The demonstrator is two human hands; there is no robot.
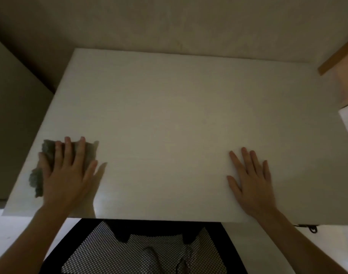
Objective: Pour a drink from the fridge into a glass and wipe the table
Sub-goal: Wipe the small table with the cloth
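A white table [169,115] fills most of the head view. At its near left corner lies a crumpled grey-green cloth [37,180], and my left hand [68,175] presses flat on it with the fingers spread. My right hand [252,178] rests palm down on the bare tabletop at the near right, fingers apart, with nothing under it. No glass, drink or fridge shows in this view.
A dark cabinet [15,125] stands close to the table's left side. A wooden edge [335,58] juts in at the far right. Below the near edge is a black chair with a dotted seat [141,252]. A beige wall runs behind the table.
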